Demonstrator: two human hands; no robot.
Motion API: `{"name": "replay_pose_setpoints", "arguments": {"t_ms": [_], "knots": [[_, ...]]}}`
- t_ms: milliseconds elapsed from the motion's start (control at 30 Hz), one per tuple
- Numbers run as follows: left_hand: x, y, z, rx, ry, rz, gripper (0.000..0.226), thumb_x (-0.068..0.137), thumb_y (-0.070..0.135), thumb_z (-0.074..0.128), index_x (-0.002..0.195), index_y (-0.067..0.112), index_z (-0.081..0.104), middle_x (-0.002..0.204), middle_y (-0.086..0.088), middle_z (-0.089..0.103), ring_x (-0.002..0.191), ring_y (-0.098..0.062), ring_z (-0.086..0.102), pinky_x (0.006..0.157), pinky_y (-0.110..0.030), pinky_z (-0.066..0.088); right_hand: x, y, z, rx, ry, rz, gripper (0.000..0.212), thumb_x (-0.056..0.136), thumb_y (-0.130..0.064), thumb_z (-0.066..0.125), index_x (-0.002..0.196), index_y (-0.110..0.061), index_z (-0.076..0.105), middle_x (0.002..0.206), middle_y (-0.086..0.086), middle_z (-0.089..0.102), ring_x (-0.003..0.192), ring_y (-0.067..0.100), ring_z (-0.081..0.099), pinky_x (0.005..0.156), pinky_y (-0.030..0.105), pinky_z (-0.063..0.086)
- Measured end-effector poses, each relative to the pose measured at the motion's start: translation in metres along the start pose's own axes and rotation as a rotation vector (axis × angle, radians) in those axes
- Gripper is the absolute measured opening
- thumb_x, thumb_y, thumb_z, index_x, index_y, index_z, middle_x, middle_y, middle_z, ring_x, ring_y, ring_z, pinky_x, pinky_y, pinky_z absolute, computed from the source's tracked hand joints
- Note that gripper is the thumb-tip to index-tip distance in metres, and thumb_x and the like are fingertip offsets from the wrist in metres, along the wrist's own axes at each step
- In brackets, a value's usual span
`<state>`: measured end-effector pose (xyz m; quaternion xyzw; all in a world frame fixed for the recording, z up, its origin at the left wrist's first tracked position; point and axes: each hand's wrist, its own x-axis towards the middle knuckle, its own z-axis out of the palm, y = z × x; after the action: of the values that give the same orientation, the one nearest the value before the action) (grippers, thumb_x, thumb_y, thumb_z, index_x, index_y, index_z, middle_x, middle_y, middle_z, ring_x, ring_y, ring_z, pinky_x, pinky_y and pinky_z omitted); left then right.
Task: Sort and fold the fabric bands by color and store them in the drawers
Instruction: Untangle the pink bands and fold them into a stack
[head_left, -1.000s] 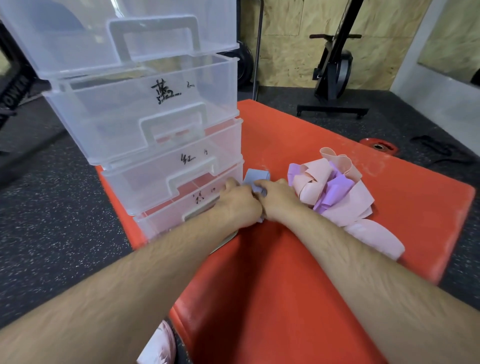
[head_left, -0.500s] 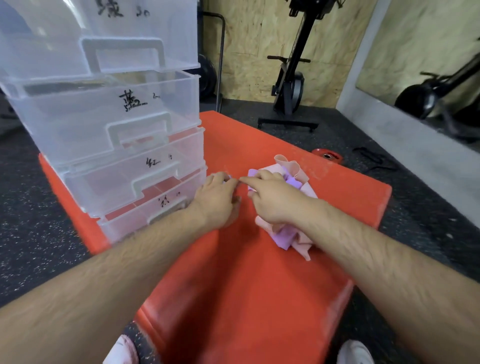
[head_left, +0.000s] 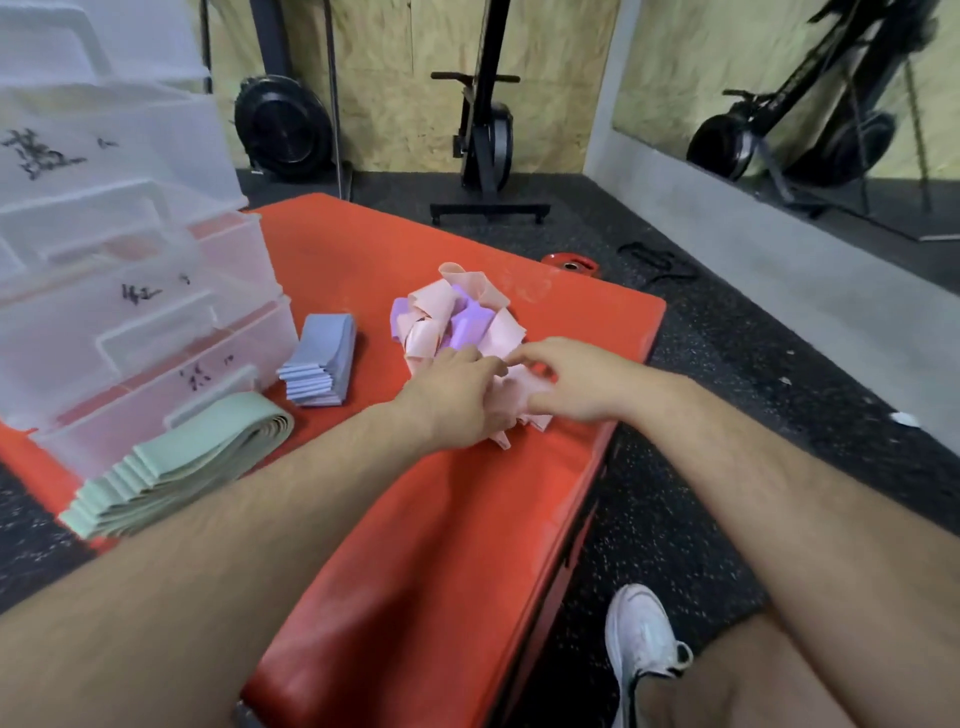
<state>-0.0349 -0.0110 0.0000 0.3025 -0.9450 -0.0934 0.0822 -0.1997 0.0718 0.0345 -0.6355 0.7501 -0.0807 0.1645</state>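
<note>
A second ago both hands were bunched at the blue band beside the lowest drawer. Now the folded blue stack (head_left: 324, 364) lies alone on the red mat (head_left: 467, 545), and both hands are in the loose pink-and-purple pile (head_left: 457, 322) at the frame's centre. By that reading blue is folded but not stored, and pink is the next colour.

The left hand (head_left: 457, 397) has its fingers curled down over a pink band (head_left: 511, 395) at the pile's near edge. The right hand (head_left: 576, 384) pinches the same crumpled strip between thumb and forefinger, just beside the left fingertips.

The band has no clear long axis yet — it is bunched, with one short tail pointing toward the bottom of the frame. The blue stack runs almost straight up the frame, its layered ends nearest the viewer. The folded green stack (head_left: 176, 462) runs from lower left to upper right, in front of the clear drawers (head_left: 249, 270) — all of them look closed.
</note>
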Motion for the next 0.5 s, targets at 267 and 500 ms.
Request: {"name": "replay_pose_setpoints", "arguments": {"t_ms": [267,500], "knots": [[0.011,0.006,-0.006,-0.205,0.007,-0.115,0.02,0.092,0.024,0.053,0.106,0.016,0.066,0.074,0.004,0.062,0.073,-0.02,0.062,0.064,-0.032,0.049,0.021,0.017,0.017,0.017,0.09,0.028,0.056,0.081,-0.03,0.077,0.132,-0.024,0.056,0.12,0.001,0.061,0.097,0.018,0.058,0.081,0.031,0.048],[0.02,-0.01,-0.038,-0.463,0.35,-0.153,0.012,0.088,0.012,0.057,0.087,0.021,0.066,0.078,0.011,0.064,0.074,-0.008,0.058,0.066,-0.022,0.042,0.023,0.009,-0.006,0.196,0.45,-0.009,0.017,0.088,-0.016,0.061,0.101,-0.022,0.071,0.102,-0.004,0.07,0.095,0.016,0.06,0.074,0.027,0.042]]}}
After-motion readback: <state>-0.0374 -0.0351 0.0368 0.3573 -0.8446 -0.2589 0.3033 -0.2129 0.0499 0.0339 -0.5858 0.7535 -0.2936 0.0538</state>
